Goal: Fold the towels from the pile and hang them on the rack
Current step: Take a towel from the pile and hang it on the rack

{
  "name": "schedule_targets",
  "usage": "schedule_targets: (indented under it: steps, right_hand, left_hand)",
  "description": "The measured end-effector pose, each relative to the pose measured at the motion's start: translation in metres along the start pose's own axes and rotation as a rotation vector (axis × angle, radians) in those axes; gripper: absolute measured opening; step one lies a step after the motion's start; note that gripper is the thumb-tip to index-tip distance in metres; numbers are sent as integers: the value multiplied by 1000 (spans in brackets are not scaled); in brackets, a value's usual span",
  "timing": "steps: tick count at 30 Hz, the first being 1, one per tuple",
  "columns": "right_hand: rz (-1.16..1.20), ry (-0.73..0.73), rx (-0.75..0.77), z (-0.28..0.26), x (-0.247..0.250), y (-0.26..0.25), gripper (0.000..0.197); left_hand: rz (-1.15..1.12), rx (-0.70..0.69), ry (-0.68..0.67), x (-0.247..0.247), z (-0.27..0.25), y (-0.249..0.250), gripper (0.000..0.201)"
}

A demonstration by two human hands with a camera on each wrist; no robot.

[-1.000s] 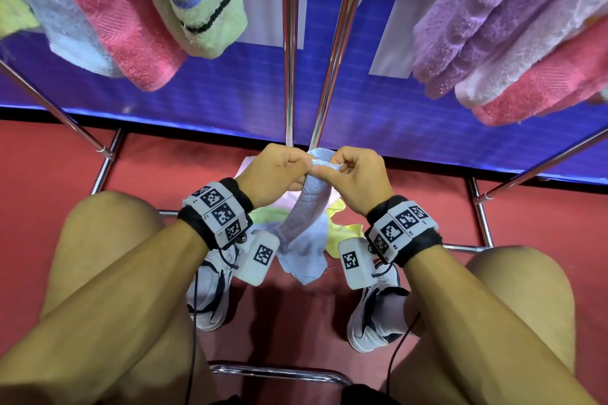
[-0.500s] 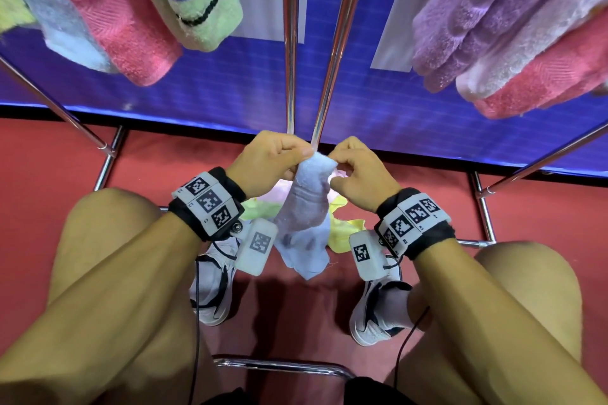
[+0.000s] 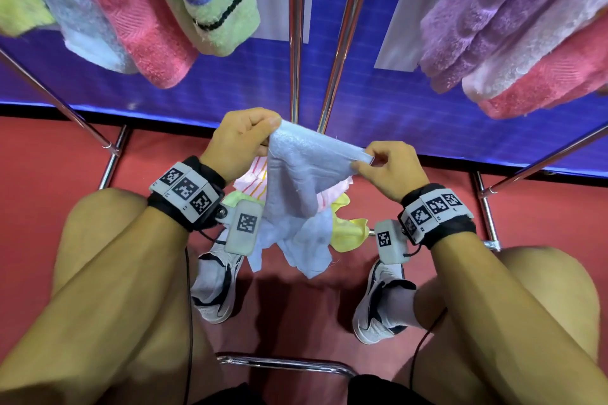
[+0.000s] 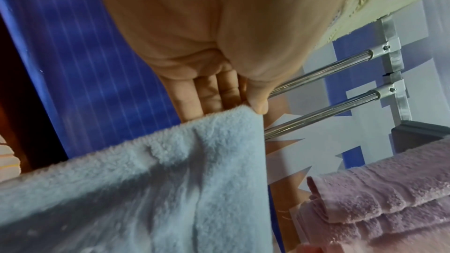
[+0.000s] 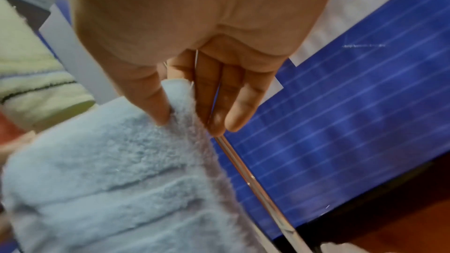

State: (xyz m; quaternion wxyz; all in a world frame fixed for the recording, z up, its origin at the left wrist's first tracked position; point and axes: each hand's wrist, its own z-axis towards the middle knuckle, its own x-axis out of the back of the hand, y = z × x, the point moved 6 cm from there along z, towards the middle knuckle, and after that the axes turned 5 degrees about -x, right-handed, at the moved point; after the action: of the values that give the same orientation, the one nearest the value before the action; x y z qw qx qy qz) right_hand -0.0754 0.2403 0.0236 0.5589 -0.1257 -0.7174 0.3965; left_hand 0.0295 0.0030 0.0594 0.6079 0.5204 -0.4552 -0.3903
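A light blue towel (image 3: 297, 181) was held up over the pile (image 3: 342, 227) on the red floor (image 3: 49, 168), below the rack (image 3: 296, 43). One top corner was pinched in the curled left hand (image 3: 241, 138); the other was pinched between thumb and fingers of the right hand (image 3: 388, 168). Both forearms were raised above the knees.

Bright, even light; blurred, edge-warped wrist views
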Motion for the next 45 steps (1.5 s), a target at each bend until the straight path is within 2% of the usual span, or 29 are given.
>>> schedule_targets:
  steps: [7, 11, 14, 17, 20, 25, 29, 32, 35, 39, 42, 45]
  right_hand:
    - [373, 193, 14, -7, 23, -15, 25]
    - [586, 303, -8, -12, 44, -25, 34]
    - [533, 284, 19, -14, 56, -31, 29]
    - [447, 248, 82, -15, 71, -43, 22]
    - [410, 255, 138, -17, 94, -66, 21]
    - [368, 272, 223, -25, 139, -119, 17]
    - [297, 296, 305, -35, 183, -164, 15]
    - [241, 332, 374, -42, 218, -197, 14]
    - [216, 384, 418, -45, 251, -230, 16]
    - [186, 438, 474, -49, 296, -272, 14]
    - [198, 449, 542, -55, 333, -308, 11]
    - [232, 444, 588, -61, 362, -339, 22]
  left_hand:
    - [73, -9, 110, 9, -2, 0, 20]
    - [9, -21, 136, 2, -6, 10, 22]
    - [-24, -47, 145, 6, -6, 23, 21]
    - [35, -106, 143, 14, -9, 43, 20]
    - [109, -205, 112, 16, -12, 78, 22]
    - [190, -376, 156, 33, -10, 152, 24]
    - [171, -405, 177, 40, -14, 207, 28]
    - [199, -481, 211, 46, -17, 256, 31]
    - [206, -551, 201, 50, -14, 301, 19]
    - [188, -603, 163, 56, -4, 358, 19]
    - [243, -701, 191, 65, 0, 407, 18]
    - [249, -719, 230, 73, 11, 439, 18]
